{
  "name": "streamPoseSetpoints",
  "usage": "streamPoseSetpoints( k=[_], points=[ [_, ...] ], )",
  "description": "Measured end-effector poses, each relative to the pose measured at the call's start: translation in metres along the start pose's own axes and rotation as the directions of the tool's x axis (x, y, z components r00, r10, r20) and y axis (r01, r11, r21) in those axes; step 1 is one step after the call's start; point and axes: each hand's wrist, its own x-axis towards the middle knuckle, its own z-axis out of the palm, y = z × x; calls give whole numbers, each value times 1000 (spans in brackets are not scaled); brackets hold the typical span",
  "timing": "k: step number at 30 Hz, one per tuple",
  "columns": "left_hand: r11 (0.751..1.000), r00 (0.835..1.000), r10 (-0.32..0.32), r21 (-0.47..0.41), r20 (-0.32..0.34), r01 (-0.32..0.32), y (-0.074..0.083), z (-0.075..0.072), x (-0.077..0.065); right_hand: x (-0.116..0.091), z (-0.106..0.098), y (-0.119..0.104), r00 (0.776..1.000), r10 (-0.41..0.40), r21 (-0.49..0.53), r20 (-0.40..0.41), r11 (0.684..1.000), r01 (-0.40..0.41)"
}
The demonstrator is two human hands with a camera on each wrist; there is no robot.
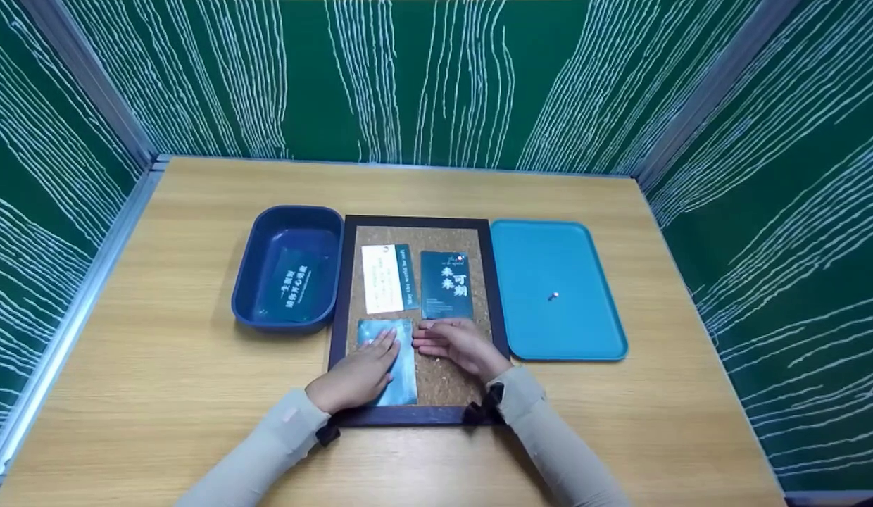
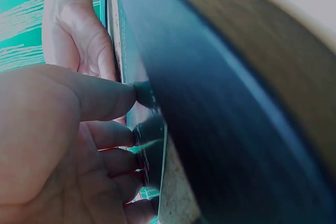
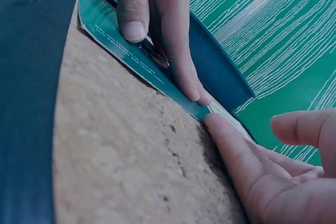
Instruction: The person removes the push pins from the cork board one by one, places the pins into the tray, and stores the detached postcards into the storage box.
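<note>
A light blue card point(image 1: 407, 366) lies on the lower left of a black-framed cork board point(image 1: 447, 384). My left hand point(image 1: 353, 375) rests on it, fingertips pressing its face; in the left wrist view the thumb point(image 2: 105, 95) and fingertips touch the card. Beside the card's upper right edge is my right hand point(image 1: 459, 345), its fingers stretched out and holding nothing. In the right wrist view its index fingertip touches the card's corner. Above on the cork are a white-and-green card point(image 1: 381, 282) and a dark green card point(image 1: 447, 299) with a small pushpin point(image 1: 460, 258) at its top right.
Left of the board stands a dark blue bin point(image 1: 244, 282) with a green card point(image 1: 293, 285) inside. A flat turquoise tray point(image 1: 570, 324) lies to the right, bearing a small pushpin point(image 1: 554, 296). Green panels with white lines point(image 1: 465, 91) enclose the wooden table point(image 1: 162, 352).
</note>
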Motion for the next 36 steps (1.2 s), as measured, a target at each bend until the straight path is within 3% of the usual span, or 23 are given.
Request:
streamPoseSetpoints(
  k=[10, 23, 29, 36],
  points=[
    [1000, 1000, 1, 6, -10, -1, -1, 1, 1, -1, 2, -5, 999, 31, 24, -11, 999, -31],
    [1000, 1000, 2, -7, 10, -2, 1, -2, 0, 1, -1, -7, 999, 19, -17, 39, 1000, -18],
    [1000, 1000, 1, -10, 12, -1, 1, -3, 0, 2, 0, -8, 999, -2, -89, 39, 996, 6],
    [1000, 1000, -8, -3, 27, 8, 0, -3, 0, 2, 6, -11, 1000, -5, -222, -17, 975, 1]
  ],
)
